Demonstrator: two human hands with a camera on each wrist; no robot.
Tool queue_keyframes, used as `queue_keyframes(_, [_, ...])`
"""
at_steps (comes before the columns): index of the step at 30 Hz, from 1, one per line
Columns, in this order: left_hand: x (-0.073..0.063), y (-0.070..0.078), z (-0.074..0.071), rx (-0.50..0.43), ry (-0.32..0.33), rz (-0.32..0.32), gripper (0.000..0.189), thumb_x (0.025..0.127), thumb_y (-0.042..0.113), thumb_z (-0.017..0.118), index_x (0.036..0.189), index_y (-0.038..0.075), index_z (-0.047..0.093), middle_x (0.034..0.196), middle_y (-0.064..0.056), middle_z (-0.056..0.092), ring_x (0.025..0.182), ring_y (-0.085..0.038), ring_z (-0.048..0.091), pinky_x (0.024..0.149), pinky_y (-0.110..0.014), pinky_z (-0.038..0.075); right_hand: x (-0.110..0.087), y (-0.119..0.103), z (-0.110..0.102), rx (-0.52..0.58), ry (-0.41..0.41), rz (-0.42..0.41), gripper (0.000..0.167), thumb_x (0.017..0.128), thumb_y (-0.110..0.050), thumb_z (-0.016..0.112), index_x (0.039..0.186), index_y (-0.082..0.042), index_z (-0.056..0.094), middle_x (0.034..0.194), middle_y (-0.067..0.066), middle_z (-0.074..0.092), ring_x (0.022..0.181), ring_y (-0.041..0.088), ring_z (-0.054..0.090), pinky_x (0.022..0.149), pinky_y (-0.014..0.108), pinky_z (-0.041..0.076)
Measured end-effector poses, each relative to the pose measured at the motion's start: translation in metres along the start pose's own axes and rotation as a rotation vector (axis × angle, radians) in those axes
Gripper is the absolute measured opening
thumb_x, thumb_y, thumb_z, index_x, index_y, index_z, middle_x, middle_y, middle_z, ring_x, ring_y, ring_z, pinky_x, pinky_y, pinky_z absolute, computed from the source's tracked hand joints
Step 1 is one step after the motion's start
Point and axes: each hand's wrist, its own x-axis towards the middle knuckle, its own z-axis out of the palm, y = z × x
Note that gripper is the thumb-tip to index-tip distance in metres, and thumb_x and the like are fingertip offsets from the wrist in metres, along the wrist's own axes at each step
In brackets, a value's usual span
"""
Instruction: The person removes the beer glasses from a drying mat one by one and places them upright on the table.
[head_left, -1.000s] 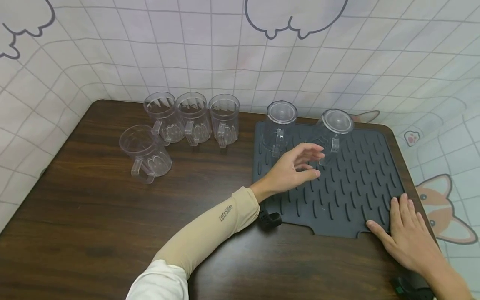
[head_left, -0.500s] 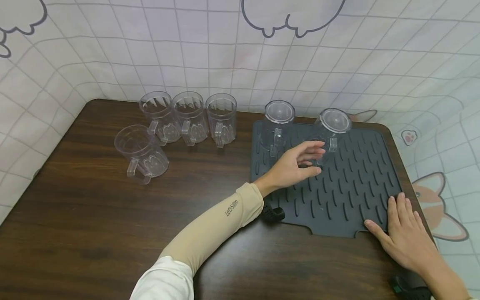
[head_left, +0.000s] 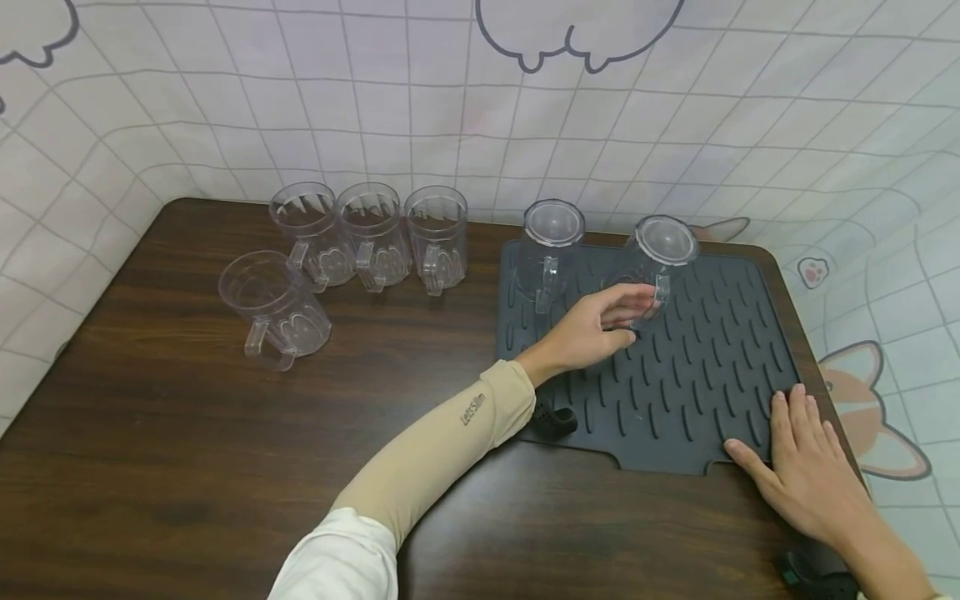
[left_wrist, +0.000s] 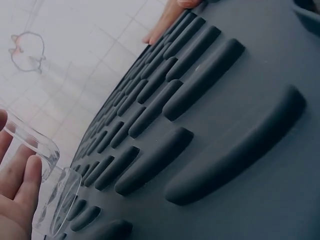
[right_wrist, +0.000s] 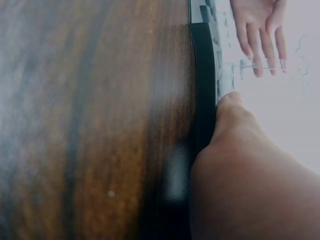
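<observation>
My left hand [head_left: 588, 329] is at a clear mug [head_left: 666, 242] that stands upside down on the dark grey ribbed mat [head_left: 675, 408]. Its fingers reach alongside the mug, near the handle, with the thumb held apart. In the left wrist view, the fingers [left_wrist: 17, 177] lie close beside the clear handle [left_wrist: 45, 155]; exact contact is hard to tell. A second upside-down mug [head_left: 553, 250] stands on the mat to the left. My right hand [head_left: 813, 475] rests flat, fingers straight, on the mat's front right corner.
Three upright clear mugs [head_left: 437, 237] form a row at the back of the brown table [head_left: 225, 467], left of the mat. Another upright mug [head_left: 277, 308] stands in front of them, farther left. A patterned curtain [head_left: 337, 100] hangs behind the table.
My left hand has come slightly closer to the right-hand upside-down mug, its fingers now at the handle. The head view has shifted a little. My right hand stays put.
</observation>
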Motion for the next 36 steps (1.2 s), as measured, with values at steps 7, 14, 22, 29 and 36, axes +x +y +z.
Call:
queue_keyframes(7, [0.006, -0.001, 0.003, 0.019, -0.017, -0.013, 0.049, 0.102, -0.005, 0.055, 0.15, 0.003, 0.048, 0.153, -0.015, 0.057, 0.144, -0.023, 0.055, 0.113, -0.022, 0.05, -0.001, 0.0, -0.001, 0.006, -0.015, 0.01, 0.093, 0.109, -0.049, 0.045, 0.159, 0.013, -0.002, 0.165, 0.039, -0.016, 0.155, 0.057, -0.013, 0.126, 0.067, -0.015])
queue_keyframes(14, [0.011, 0.003, 0.01, 0.093, -0.008, -0.008, 0.043, 0.106, 0.004, 0.055, 0.148, 0.008, 0.052, 0.146, -0.01, 0.063, 0.139, -0.016, 0.059, 0.109, -0.016, 0.049, -0.001, -0.001, 0.0, -0.008, -0.016, 0.026, 0.094, 0.108, -0.051, 0.044, 0.159, 0.013, -0.002, 0.165, 0.039, -0.015, 0.156, 0.056, -0.012, 0.127, 0.066, -0.015])
queue_keyframes(22, [0.013, -0.003, 0.017, 0.076, 0.078, 0.019, 0.031, 0.106, 0.008, 0.057, 0.136, 0.007, 0.063, 0.132, -0.012, 0.072, 0.124, -0.015, 0.068, 0.102, -0.013, 0.052, -0.001, -0.004, -0.002, -0.007, -0.02, 0.029, 0.094, 0.109, -0.051, 0.044, 0.159, 0.014, -0.002, 0.164, 0.041, -0.013, 0.156, 0.056, -0.012, 0.127, 0.066, -0.015])
queue_keyframes(29, [0.011, -0.002, 0.017, 0.095, 0.13, 0.023, 0.026, 0.105, 0.008, 0.057, 0.13, 0.008, 0.066, 0.127, -0.01, 0.074, 0.117, -0.014, 0.073, 0.098, -0.013, 0.055, -0.001, -0.007, -0.004, -0.006, -0.033, 0.031, 0.093, 0.109, -0.05, 0.044, 0.159, 0.014, -0.001, 0.164, 0.041, -0.013, 0.155, 0.057, -0.012, 0.127, 0.067, -0.013])
queue_keyframes(36, [0.008, 0.001, 0.016, 0.092, 0.138, 0.006, 0.025, 0.105, 0.007, 0.058, 0.128, 0.009, 0.067, 0.125, -0.009, 0.075, 0.114, -0.012, 0.074, 0.098, -0.013, 0.055, -0.001, -0.005, -0.003, -0.004, -0.029, 0.03, 0.093, 0.109, -0.05, 0.044, 0.159, 0.014, -0.002, 0.164, 0.041, -0.014, 0.155, 0.056, -0.013, 0.127, 0.066, -0.015])
